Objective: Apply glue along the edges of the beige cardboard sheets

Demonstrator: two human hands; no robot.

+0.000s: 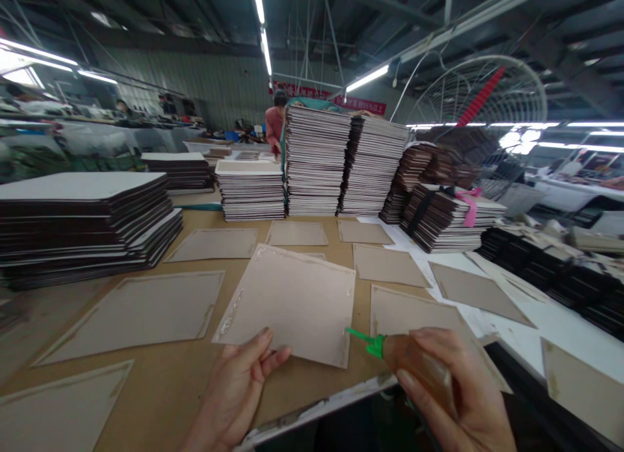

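Note:
My left hand (244, 380) grips the near edge of a grey-beige board (297, 302), thumb on top, and tilts it up off the table. Wet, shiny glue shows along the board's left side and near its right edge. In my right hand (453, 374) is a brownish glue bottle (414, 358) with a green nozzle, fingers wrapped round it. The nozzle tip meets or nearly meets the board's right edge; I cannot tell which. Around the held board lie several similar boards, such as one at the left (141, 312) and one at the right (419, 309), with glue-marked borders.
Tall stacks of boards (316, 159) stand at the back, and a dark-edged stack (82, 224) at the left. A tied bundle (448, 218) and a large fan (482, 101) are at the right. Another person (274, 123) stands behind the stacks. The table's front edge (322, 410) runs below my hands.

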